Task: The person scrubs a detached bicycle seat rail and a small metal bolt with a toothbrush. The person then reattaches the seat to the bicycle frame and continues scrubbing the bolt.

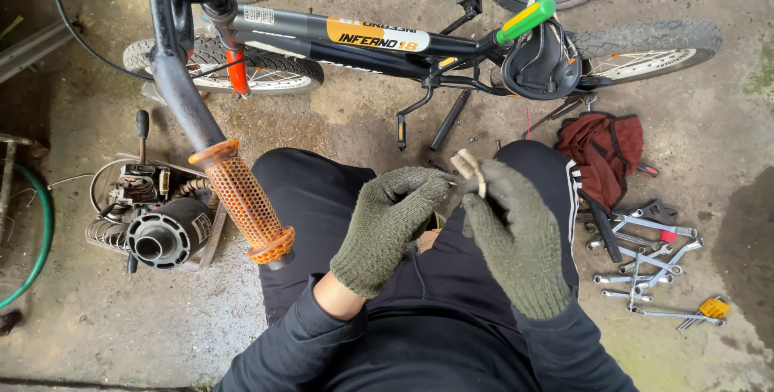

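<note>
Far left: green hose (40,239) curving along the concrete floor (145,336), then a small dark engine-like unit (161,227) with a coiled spring, sitting on the ground. Next, an orange rubber handlebar grip (244,200) on a black bar, angled down over the person's left knee. Behind it a small black bicycle (379,41) lies on its side, green-and-yellow-handled tool (526,20) resting by the saddle (542,62). Centre: left hand (387,227), olive knit glove, fingers curled, fingertips pinching toward a small pale beige part (468,168). Right hand (516,243), same glove, closed around that part's lower end, holding it upright above the lap. Right: dark red cloth bag (605,150), then scattered wrenches (645,259) on the floor, small yellow piece (714,307) at far right.
</note>
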